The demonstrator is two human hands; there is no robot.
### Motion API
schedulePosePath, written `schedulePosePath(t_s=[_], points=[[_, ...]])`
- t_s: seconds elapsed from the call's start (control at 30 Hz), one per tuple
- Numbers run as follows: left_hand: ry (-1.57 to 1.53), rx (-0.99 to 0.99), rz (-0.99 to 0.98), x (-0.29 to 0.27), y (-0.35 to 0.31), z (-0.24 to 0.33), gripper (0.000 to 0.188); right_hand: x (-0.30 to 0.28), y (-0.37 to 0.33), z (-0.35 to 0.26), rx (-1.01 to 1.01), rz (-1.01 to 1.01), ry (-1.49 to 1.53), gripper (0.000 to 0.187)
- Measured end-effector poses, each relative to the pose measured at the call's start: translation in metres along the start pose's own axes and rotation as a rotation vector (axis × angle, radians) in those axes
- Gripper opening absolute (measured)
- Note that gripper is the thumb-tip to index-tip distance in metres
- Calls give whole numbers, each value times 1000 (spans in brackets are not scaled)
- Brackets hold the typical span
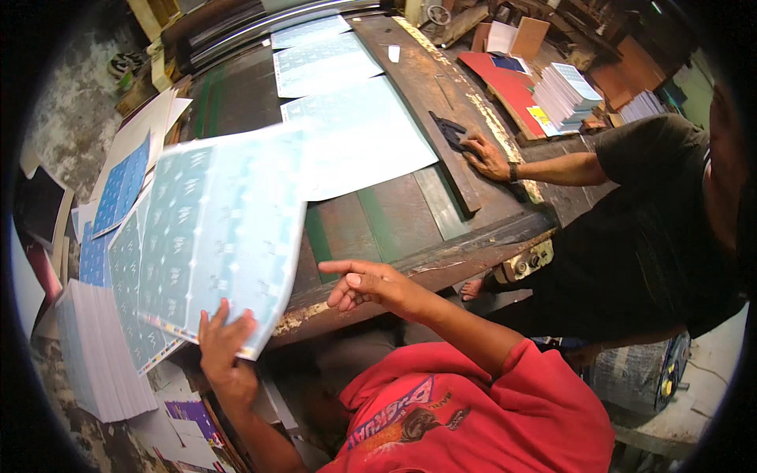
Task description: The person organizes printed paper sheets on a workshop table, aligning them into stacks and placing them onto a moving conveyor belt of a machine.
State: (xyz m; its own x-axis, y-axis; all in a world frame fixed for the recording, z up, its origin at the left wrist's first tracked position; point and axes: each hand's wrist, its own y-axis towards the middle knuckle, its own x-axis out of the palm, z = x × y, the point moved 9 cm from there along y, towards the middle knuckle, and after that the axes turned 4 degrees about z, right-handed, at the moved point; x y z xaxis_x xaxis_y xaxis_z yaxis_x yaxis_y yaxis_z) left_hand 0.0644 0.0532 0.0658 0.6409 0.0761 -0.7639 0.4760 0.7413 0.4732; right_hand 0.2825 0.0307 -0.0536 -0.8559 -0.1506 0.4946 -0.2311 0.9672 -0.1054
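Observation:
My left hand [225, 347] grips the near edge of a large pale blue printed sheet [229, 229], fingers on top. The sheet is tilted and slightly blurred at its far corner. My right hand [371, 288] is raised over the near edge of the table, holding nothing; its index finger is stretched out and the other fingers are partly curled. Beyond it, a row of overlapping pale sheets [363, 134] lies on the dark, green-striped machine bed [363, 225]. Under the held sheet are more printed sheets [130, 284] at the left.
A co-worker's hand [485, 158] rests by a black cloth [448, 130] on the bed's right rail [418, 118]. Metal rollers [260, 31] span the far end. A tall paper stack [102, 355] stands at near left, booklet stacks [564, 94] on a red board [497, 87] at far right.

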Motion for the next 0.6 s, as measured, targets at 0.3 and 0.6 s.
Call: schedulePosePath(t_s=[0.3,0.6], points=[[296,-65,-22,11,13,-8,62,-81,-23,91,125,409,327,31],[306,-183,255,-5,-5,-70,37,-98,-101,169,387,637,449,41]])
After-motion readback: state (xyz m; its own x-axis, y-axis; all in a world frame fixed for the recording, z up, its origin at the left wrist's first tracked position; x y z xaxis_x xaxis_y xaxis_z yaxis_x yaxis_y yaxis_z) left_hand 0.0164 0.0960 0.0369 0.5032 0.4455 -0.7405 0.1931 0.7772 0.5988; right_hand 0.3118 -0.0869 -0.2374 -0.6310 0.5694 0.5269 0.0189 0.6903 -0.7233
